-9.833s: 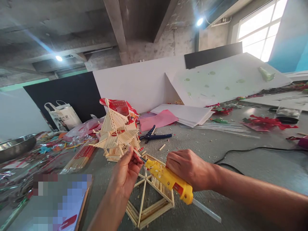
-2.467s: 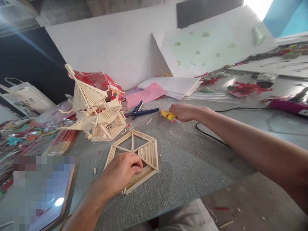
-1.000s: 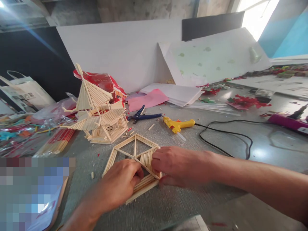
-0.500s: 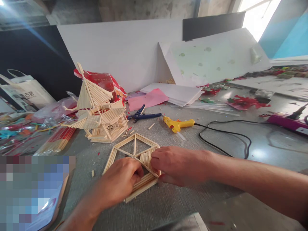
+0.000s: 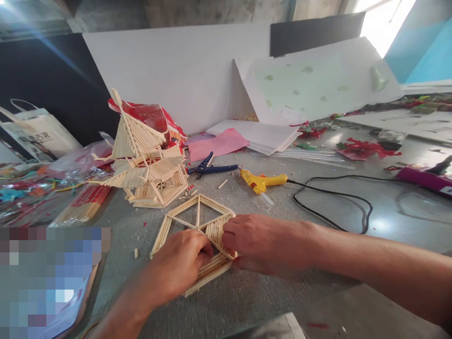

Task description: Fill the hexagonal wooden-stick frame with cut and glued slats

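Observation:
A flat, many-sided frame of pale wooden sticks (image 5: 198, 212) lies on the grey table, with spokes meeting near its centre. Short sticks laid side by side fill its right section. My left hand (image 5: 185, 256) is over the frame's middle and lower left, fingers curled down and pressed together; what they hold, if anything, is hidden. Around the right edge, by the filled section, my right hand (image 5: 257, 242) is closed on the frame. Behind to the left stands a tiered stick tower (image 5: 141, 160) with a pointed roof.
Blue pliers (image 5: 213, 168) and a yellow glue gun (image 5: 263, 181) with a black cable lie beyond the frame. Pink paper (image 5: 222, 143) and white boards (image 5: 254, 133) are further back. A purple power strip (image 5: 420, 180) is at right; a tablet-like device (image 5: 76, 306) is at lower left.

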Available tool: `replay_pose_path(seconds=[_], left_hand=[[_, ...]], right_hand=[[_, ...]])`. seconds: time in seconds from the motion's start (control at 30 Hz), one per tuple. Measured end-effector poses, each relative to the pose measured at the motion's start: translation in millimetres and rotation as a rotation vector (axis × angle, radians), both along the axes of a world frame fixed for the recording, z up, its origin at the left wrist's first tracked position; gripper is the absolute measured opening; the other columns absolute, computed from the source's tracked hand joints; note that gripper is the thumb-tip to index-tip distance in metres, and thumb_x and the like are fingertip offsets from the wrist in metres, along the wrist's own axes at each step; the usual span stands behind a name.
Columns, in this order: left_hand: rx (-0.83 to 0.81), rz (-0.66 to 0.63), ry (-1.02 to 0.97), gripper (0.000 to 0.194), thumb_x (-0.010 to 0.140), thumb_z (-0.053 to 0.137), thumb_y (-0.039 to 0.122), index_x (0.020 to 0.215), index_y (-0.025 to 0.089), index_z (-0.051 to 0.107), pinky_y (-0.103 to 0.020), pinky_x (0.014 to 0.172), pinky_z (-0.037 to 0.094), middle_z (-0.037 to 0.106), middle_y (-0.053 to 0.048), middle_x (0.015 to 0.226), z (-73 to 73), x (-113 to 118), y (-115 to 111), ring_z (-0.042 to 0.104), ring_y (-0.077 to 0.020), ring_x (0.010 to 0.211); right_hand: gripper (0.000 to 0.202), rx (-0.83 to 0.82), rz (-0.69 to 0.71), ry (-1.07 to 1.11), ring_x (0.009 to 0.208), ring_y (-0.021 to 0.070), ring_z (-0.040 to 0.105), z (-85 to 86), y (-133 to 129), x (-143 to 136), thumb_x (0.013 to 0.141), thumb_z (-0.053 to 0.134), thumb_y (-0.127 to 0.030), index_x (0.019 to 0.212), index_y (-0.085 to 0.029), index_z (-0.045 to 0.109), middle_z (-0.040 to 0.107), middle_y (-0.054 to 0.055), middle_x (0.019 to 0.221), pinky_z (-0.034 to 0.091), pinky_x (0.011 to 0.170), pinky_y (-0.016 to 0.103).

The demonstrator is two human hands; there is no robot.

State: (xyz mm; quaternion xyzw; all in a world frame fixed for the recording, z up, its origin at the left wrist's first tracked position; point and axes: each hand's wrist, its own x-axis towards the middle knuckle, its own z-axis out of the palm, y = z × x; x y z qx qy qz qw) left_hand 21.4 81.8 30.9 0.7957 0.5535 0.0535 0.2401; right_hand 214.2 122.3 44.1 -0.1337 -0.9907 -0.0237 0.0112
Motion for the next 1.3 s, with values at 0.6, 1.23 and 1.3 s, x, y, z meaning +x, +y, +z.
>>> replay_pose_path(seconds=[0.6, 1.23, 1.3], left_hand=[[0.031, -0.022, -0.015, 0.019, 0.078, 0.042, 0.019, 0.078, 0.020, 0.061, -0.029, 0.072, 0.038, 0.062, -0.002, 0.086, -3.9, 0, -2, 0.054, -0.0164, 0.084], [0.572, 0.309, 0.336, 0.016, 0.082, 0.051, 0.023, 0.092, 0.014, 0.059, -0.033, 0.079, 0.042, 0.063, -0.009, 0.093, 0.1, -30, 12, 0.056, -0.0223, 0.092], [0.549, 0.340, 0.419, 0.014, 0.081, 0.051, 0.023, 0.088, 0.013, 0.059, -0.032, 0.076, 0.043, 0.063, -0.010, 0.089, -2.1, -32, 13, 0.058, -0.0233, 0.088]], right_hand=[[0.016, 0.118, -0.004, -0.058, 0.071, 0.0155, 0.053, -4.5, -2, -1, 0.081, 0.051, -0.029, 0.086, -0.016, 0.059, 0.061, 0.005, 0.080, 0.038, 0.065, 0.029], [0.023, -0.030, -0.349, 0.185, 0.074, 0.0147, 0.053, -2.9, 23, 6, 0.089, 0.039, -0.029, 0.088, -0.013, 0.056, 0.057, 0.007, 0.085, 0.039, 0.066, 0.027], [0.023, -0.012, -0.448, 0.194, 0.076, 0.0158, 0.054, -11.8, 34, 4, 0.089, 0.038, -0.028, 0.088, -0.013, 0.055, 0.056, 0.008, 0.086, 0.039, 0.067, 0.027]])
